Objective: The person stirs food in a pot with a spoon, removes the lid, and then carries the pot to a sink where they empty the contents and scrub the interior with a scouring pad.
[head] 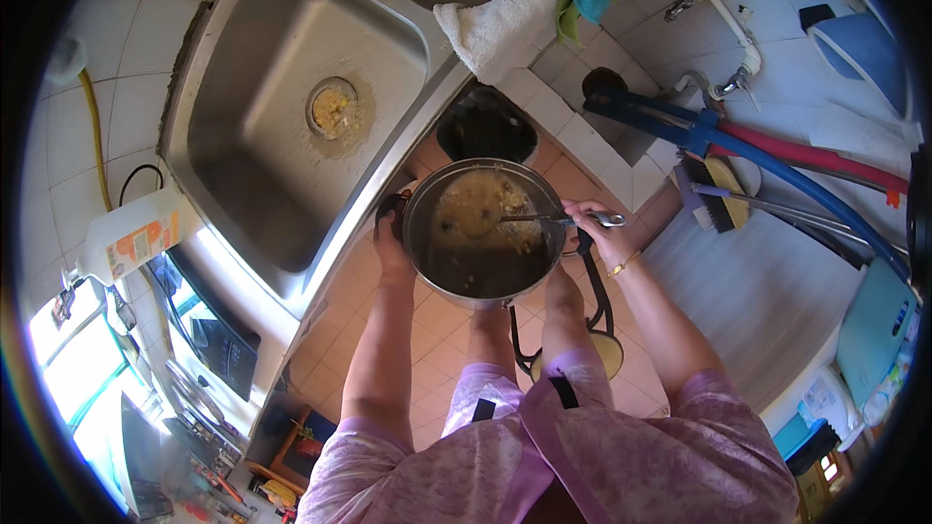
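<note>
A stainless-steel pot (480,290) is held out in front of me, over the floor. Cloudy brownish liquid with yellowish food bits (484,211) lies inside it. On the pot's left side, my left hand (393,236) grips the dark handle. My right hand (593,222) is at the opposite rim, with the metal handle of a spoon or ladle (608,219) in its fingers. The utensil's far end reaches into the pot; its tip is partly hidden in the liquid. Whether my right hand also supports the pot's right handle is unclear.
To the left is a steel sink (247,116), its drain strainer (333,109) filled with yellow scraps. A black bin (486,124) stands beyond the pot. Towels (502,25) hang over the sink edge. A plastic bottle (131,236), blue hose (786,160) and brush (717,189) flank me.
</note>
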Available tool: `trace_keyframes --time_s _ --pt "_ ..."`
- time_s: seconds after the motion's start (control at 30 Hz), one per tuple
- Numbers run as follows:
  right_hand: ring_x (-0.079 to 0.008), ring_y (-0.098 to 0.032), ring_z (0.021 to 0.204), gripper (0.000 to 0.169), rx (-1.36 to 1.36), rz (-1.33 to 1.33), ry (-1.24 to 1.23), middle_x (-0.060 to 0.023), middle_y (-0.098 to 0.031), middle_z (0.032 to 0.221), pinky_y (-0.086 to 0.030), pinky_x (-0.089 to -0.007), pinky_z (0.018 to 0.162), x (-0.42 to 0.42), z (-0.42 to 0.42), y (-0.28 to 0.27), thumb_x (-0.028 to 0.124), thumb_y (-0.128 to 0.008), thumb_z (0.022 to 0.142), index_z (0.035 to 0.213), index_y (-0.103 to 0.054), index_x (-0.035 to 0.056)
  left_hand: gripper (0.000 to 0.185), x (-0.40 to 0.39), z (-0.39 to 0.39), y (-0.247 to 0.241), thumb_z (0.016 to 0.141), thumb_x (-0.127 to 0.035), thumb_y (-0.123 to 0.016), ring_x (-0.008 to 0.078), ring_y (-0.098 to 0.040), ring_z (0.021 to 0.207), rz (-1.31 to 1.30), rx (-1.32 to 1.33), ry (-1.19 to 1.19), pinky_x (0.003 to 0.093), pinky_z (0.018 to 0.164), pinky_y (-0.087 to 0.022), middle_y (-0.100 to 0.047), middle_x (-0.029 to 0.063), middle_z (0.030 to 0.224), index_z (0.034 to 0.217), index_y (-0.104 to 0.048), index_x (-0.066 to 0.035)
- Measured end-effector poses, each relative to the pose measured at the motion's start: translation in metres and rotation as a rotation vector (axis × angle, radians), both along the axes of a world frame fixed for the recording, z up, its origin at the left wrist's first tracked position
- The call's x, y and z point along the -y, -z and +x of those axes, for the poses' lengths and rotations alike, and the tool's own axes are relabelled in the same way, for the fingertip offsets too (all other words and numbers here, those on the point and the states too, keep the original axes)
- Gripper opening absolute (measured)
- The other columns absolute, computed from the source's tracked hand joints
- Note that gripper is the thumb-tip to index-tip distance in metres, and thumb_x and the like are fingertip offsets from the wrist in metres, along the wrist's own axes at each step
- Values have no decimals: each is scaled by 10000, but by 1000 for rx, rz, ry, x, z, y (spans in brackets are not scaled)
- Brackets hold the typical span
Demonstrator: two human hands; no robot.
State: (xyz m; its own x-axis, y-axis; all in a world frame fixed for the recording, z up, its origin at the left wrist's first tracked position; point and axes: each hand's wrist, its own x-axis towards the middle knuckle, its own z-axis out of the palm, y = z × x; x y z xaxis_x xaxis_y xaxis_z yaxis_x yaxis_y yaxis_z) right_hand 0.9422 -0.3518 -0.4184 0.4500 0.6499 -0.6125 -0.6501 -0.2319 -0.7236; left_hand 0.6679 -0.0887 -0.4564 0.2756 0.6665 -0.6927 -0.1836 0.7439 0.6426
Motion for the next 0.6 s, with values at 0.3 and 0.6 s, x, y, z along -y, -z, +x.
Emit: trace_keyframes --time_s 0.3,0.6 --pt "-140 -628 807 158 -106 -25 -56 -57 -677 994 -523 -267 710 -58 56 95 155 -631 920 970 -663 9 375 -41 66 53 925 -308 -475 253 -589 1075 -100 75 -30 372 971 -435 -651 93 1134 1179 -595 -60" --pt "-132 -629 756 281 -231 -412 -259 -18 -682 933 -516 -272 641 -108 109 113 370 -634 875 1009 -688 129 355 -79 53 132 937 -342 -482 241 -604 1026 53 -19 19 373 946 -454 -658 83 1093 1124 -609 -68"
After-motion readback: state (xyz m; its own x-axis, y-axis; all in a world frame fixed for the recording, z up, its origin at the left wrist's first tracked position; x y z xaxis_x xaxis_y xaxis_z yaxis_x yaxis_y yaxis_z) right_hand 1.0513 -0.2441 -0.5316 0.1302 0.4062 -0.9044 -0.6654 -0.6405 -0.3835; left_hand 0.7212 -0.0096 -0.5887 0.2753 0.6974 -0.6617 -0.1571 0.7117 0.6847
